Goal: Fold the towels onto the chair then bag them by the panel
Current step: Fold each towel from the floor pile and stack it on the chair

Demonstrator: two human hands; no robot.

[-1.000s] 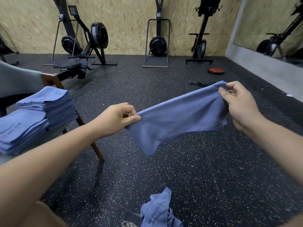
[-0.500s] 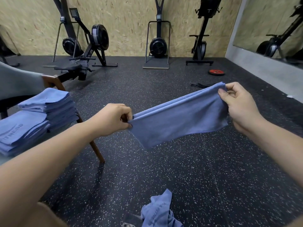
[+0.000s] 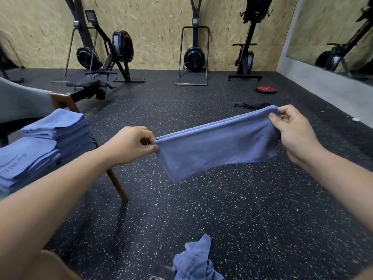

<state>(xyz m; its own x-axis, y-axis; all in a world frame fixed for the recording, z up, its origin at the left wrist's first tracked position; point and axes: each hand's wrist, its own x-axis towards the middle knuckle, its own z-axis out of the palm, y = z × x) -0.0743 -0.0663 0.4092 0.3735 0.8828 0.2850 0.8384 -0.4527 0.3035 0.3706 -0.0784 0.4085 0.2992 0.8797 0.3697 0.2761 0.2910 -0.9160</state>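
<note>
While left hand (image 3: 129, 145) and right hand (image 3: 294, 134) fingers (image 3: 287, 110) pinch towel (image 3: 216, 150), stack (image 3: 26, 164) (printed "FITNESS") nearby.

The head camera faces forward and down. A grey wood-legged chair (image 3: 20, 102) sits near at nine o'clock, a pale chipboard wall (image 3: 161, 27) far at twelve.

Matt blue cloth towel (image 3: 218, 148); speckled rubber-looking floor (image 3: 201, 209); rough chipboard wall (image 3: 157, 31); glossy wood chair leg (image 3: 117, 182).
</note>
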